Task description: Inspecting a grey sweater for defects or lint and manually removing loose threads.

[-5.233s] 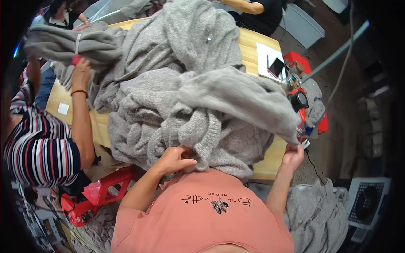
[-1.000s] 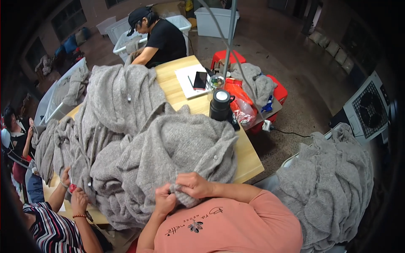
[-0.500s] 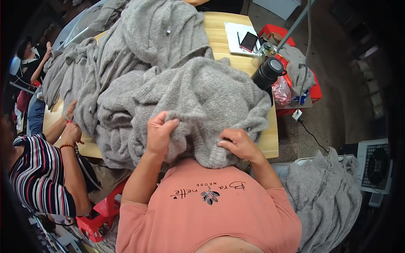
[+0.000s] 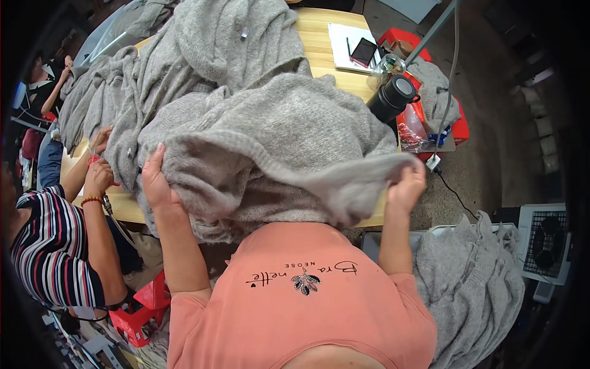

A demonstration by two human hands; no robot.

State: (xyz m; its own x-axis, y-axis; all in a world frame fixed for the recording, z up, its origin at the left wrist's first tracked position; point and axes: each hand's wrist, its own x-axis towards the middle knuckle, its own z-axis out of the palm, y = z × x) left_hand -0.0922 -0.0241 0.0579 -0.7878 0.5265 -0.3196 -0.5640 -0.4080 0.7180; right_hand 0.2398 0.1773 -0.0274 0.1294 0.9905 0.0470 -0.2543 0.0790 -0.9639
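Note:
A fuzzy grey knit garment (image 4: pixel 307 117) lies bunched on the table in front of me, its near edge lifted and stretched sideways. My right hand (image 4: pixel 407 187) pinches this raised edge at the table's right side, fingers closed round the cloth. At the other end, my left hand (image 4: pixel 161 184) grips the garment's left side, with a digit pointing up along the cloth and the other fingers partly hidden. Between the hands the edge sags, and a shadowed fold opens beneath it.
More grey knitwear (image 4: pixel 239 43) is heaped across the wooden table (image 4: pixel 322 37). A black flask (image 4: pixel 393 98), a jar (image 4: pixel 388 66) and a phone (image 4: pixel 364 52) on paper stand at right. A co-worker in stripes (image 4: pixel 61 246) sits at left. A filled bin of knitwear (image 4: pixel 470 283) is at lower right.
My hands have moved apart, the left one leftward and the right one rightward and up. The garment's near edge, bunched before, is now spread wide between them.

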